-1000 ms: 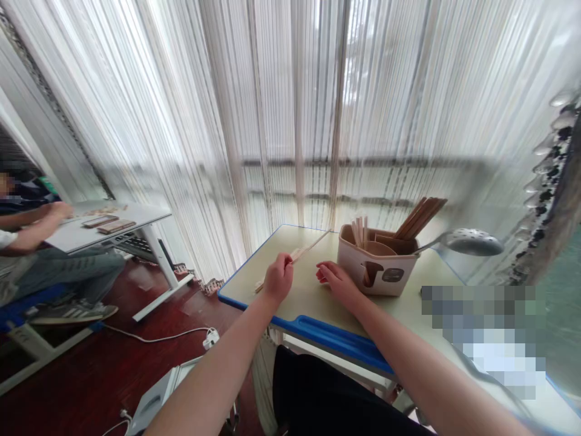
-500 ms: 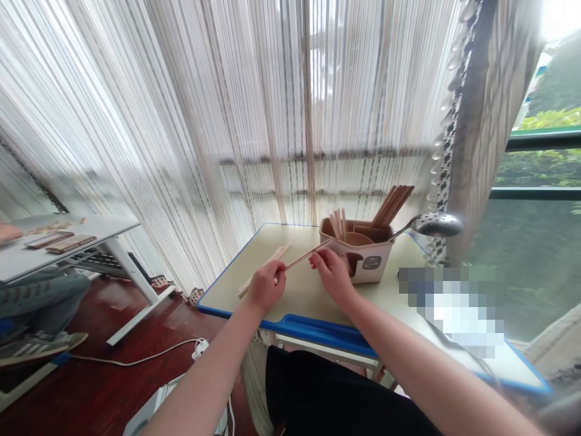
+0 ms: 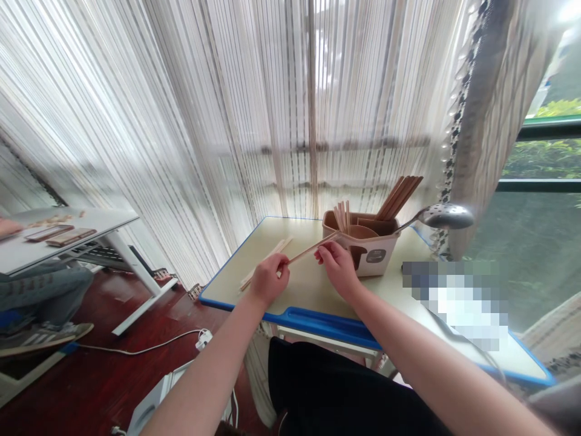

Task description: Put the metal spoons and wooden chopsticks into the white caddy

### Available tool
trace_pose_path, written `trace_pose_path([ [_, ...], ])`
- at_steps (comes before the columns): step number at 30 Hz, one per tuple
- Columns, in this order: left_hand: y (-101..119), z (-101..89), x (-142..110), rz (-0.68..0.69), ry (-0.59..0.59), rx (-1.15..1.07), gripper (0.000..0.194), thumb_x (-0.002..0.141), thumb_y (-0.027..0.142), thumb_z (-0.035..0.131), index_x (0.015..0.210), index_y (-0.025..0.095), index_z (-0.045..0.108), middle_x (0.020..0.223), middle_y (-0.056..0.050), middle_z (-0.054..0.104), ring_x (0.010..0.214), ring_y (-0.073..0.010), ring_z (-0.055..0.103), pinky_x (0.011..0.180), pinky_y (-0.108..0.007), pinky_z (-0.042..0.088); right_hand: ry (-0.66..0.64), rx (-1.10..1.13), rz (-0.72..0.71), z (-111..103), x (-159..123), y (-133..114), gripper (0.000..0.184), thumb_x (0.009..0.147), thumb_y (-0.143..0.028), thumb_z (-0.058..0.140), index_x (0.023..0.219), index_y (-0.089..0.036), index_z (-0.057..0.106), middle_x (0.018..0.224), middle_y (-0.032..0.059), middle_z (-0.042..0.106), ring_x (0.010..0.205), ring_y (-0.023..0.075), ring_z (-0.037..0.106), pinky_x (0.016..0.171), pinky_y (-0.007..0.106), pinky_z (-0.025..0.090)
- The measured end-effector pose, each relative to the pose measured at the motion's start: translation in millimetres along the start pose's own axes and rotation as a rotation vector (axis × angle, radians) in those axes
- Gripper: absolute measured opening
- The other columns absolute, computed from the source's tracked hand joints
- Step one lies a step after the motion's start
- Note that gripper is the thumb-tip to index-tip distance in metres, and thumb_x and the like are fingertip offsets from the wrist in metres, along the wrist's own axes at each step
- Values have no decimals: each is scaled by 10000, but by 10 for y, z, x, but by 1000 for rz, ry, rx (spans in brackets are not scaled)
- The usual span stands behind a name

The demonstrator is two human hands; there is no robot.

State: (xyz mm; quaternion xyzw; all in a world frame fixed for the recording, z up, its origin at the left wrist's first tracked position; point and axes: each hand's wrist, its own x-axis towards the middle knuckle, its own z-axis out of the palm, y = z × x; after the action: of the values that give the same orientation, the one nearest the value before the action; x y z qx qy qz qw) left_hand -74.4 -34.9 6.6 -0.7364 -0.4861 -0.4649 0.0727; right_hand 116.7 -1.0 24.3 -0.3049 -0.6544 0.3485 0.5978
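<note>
My left hand (image 3: 271, 278) pinches the near end of light wooden chopsticks (image 3: 308, 251), which slant up to the right towards the utensil holder. I cannot tell whether it is one stick or a pair. Close beside them is my right hand (image 3: 336, 264), its fingers curled together; anything inside them is hidden. Behind it stands a white and brown utensil holder (image 3: 371, 266). Light chopsticks (image 3: 342, 216) and a bundle of darker brown chopsticks (image 3: 399, 198) stick up from it, with a slotted ladle (image 3: 447, 216) leaning out to the right. More light chopsticks (image 3: 282, 245) lie on the table left of my hands.
The cream table (image 3: 299, 292) has a raised blue edge (image 3: 327, 324). A blurred-out patch (image 3: 463, 309) covers something at its right. String curtains hang behind. On the left, another person's hand (image 3: 9, 227) rests at a white table (image 3: 109, 221). A white cable (image 3: 136, 351) crosses the floor.
The view has shifted slightly. My left hand keeps its grip on the chopsticks, and my right hand stays close beside them with its fingers curled.
</note>
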Motion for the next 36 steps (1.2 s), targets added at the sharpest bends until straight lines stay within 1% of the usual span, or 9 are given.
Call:
trace_pose_path([
  [4, 18, -25, 7, -11, 31, -49, 167, 711, 103, 514, 842, 185, 580, 765, -21, 635, 674, -130, 581, 686, -254, 483, -21, 68, 53, 0, 30, -22, 185, 815, -361, 543, 808, -177, 560, 706, 19, 605, 638, 137, 571, 577, 270, 480],
  [8, -8, -47, 26, -92, 60, -136, 272, 675, 82, 524, 925, 169, 588, 772, -18, 648, 634, -114, 560, 662, -242, 475, 23, 227, 150, -6, 58, -33, 199, 794, -373, 573, 809, -176, 557, 707, 21, 622, 656, 151, 612, 587, 293, 524],
  [13, -52, -63, 35, -221, -56, -239, 155, 708, 124, 480, 724, 161, 630, 670, -12, 639, 614, -116, 559, 612, -227, 447, 122, 309, 233, -23, 66, -68, 210, 769, -374, 609, 793, -170, 570, 709, 27, 648, 684, 167, 653, 584, 289, 554],
  [16, -50, -85, 18, -313, -112, -411, 194, 739, 164, 432, 766, 151, 624, 622, -2, 613, 560, -109, 544, 561, -216, 434, 191, 319, 225, -21, 55, -96, 207, 771, -369, 610, 780, -165, 576, 697, 29, 660, 667, 161, 660, 600, 292, 565],
  [18, -46, -97, 4, -329, -118, -452, 167, 721, 176, 446, 752, 147, 607, 588, 10, 581, 521, -102, 513, 513, -205, 406, 220, 336, 226, -16, 46, -115, 215, 767, -372, 615, 775, -161, 578, 703, 37, 669, 682, 168, 668, 614, 300, 571],
  [21, -50, -99, -12, -303, -68, -337, 93, 678, 181, 497, 645, 153, 579, 514, 33, 502, 486, -91, 456, 474, -196, 354, 236, 337, 232, -11, 33, -138, 226, 754, -378, 628, 778, -158, 582, 710, 45, 675, 703, 180, 675, 605, 302, 576],
  [24, -68, -90, -18, -304, 12, -230, 106, 671, 183, 502, 610, 159, 585, 480, 40, 472, 461, -87, 429, 463, -199, 336, 230, 320, 235, -15, 28, -148, 233, 749, -384, 629, 780, -157, 587, 710, 50, 678, 696, 181, 675, 590, 300, 577],
  [30, -81, -85, -19, -344, 202, -222, 187, 680, 165, 501, 798, 150, 645, 554, 21, 560, 488, -96, 494, 501, -206, 400, 255, 342, 251, -24, 45, -136, 241, 732, -379, 645, 762, -141, 618, 703, 57, 678, 647, 178, 668, 566, 300, 574],
  [36, -60, -96, -25, -309, 282, -257, 209, 720, 188, 516, 887, 144, 633, 625, 4, 595, 526, -98, 537, 523, -202, 430, 279, 319, 235, -21, 46, -125, 263, 707, -394, 662, 743, -136, 621, 697, 65, 673, 622, 175, 657, 533, 286, 562],
])
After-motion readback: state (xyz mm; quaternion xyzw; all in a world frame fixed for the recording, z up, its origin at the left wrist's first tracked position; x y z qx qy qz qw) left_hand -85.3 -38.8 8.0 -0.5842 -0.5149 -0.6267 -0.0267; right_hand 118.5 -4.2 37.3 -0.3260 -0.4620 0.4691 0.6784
